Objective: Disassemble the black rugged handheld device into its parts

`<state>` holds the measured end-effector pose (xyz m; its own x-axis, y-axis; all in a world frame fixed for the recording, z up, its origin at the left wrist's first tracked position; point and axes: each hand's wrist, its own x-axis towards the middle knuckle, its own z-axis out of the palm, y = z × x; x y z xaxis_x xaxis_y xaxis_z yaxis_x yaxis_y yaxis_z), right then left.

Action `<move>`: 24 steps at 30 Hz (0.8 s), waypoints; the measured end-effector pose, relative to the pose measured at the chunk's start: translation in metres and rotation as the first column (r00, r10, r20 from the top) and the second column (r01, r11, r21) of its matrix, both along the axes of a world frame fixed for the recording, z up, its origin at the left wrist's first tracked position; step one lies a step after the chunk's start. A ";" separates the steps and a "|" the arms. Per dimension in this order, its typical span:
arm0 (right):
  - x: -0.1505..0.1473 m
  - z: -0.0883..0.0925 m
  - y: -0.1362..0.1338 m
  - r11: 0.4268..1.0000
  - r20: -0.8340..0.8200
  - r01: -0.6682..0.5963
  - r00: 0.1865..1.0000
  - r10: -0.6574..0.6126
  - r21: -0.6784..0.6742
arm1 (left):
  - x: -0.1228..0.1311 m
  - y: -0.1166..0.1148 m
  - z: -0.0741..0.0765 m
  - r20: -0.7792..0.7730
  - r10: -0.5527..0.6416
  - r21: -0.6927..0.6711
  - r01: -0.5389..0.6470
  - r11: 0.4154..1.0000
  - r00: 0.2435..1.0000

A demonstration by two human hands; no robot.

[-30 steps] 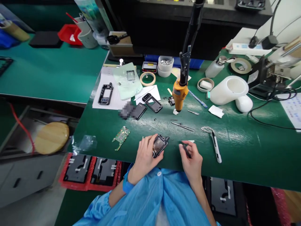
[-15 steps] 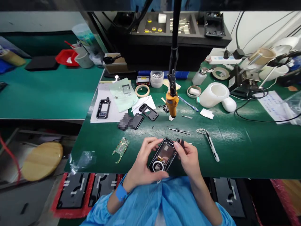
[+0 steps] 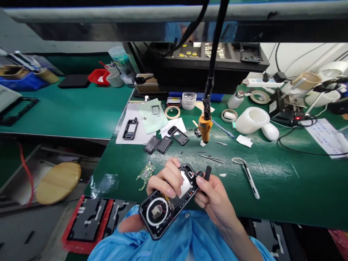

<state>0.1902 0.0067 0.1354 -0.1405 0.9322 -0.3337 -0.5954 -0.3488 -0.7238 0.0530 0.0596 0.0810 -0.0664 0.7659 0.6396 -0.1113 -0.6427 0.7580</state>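
Left hand (image 3: 163, 181) grips the phone shell (image 3: 163, 208) past the bench (image 3: 272, 188) edge, right hand (image 3: 213, 194) pinches a black stub (image 3: 208, 173): either might slip and fall.

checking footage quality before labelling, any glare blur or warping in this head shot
Head view: even light, pale sheen on the green bench mat. Head view: wide-angle warp bows the grey rail. Head view: a pixelated patch masks something beside the flat black phone; the open black phone housing in the left hand and right hand is sharp.
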 end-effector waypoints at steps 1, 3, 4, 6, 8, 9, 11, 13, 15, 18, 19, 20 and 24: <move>-0.002 0.000 -0.001 1.000 -0.018 -0.013 1.000 0.013 -0.002 | 0.001 0.000 0.006 0.090 -0.034 0.021 0.032 0.999 0.995; -0.006 0.000 -0.002 0.999 -0.048 -0.034 0.998 0.034 -0.004 | 0.001 0.001 0.016 0.177 -0.119 0.002 0.121 0.993 0.977; -0.008 0.000 -0.003 0.999 -0.061 -0.041 0.997 0.041 -0.006 | 0.001 0.002 0.020 0.200 -0.154 -0.034 0.165 0.986 0.968; -0.010 -0.002 -0.005 0.999 -0.082 -0.050 0.995 0.049 -0.010 | 0.001 0.005 0.029 0.264 -0.229 -0.082 0.258 0.963 0.937; -0.012 -0.006 -0.005 0.999 -0.090 -0.050 0.995 0.048 -0.014 | 0.004 0.012 0.037 0.377 -0.329 -0.096 0.390 0.916 0.866; -0.012 -0.008 -0.005 0.999 -0.088 -0.046 0.995 0.044 -0.019 | 0.007 0.016 0.040 0.450 -0.375 -0.090 0.459 0.884 0.810; -0.013 -0.012 -0.005 0.999 -0.080 -0.028 0.996 0.025 -0.032 | 0.015 0.025 0.043 0.574 -0.426 -0.073 0.562 0.824 0.699; -0.015 -0.015 -0.004 0.999 -0.070 0.001 0.998 -0.004 -0.047 | 0.024 0.031 0.040 0.650 -0.408 -0.075 0.588 0.805 0.641; -0.017 -0.018 -0.003 0.998 -0.054 0.024 0.998 -0.027 -0.056 | 0.030 0.034 0.032 0.666 -0.359 -0.089 0.548 0.831 0.653; -0.022 -0.022 -0.004 0.999 0.000 0.025 1.000 -0.025 -0.047 | 0.034 0.032 0.023 0.642 -0.277 -0.089 0.429 0.899 0.714; -0.023 -0.024 -0.004 0.999 0.029 0.011 1.000 -0.010 -0.035 | 0.034 0.030 0.022 0.630 -0.255 -0.093 0.397 0.913 0.734; -0.023 -0.026 -0.005 1.000 0.064 -0.008 0.998 0.009 -0.018 | 0.032 0.028 0.023 0.616 -0.238 -0.103 0.376 0.921 0.751; -0.014 -0.038 -0.008 0.993 0.320 -0.065 0.947 0.031 0.097 | 0.020 0.031 0.043 0.606 -0.164 -0.178 0.334 0.925 0.778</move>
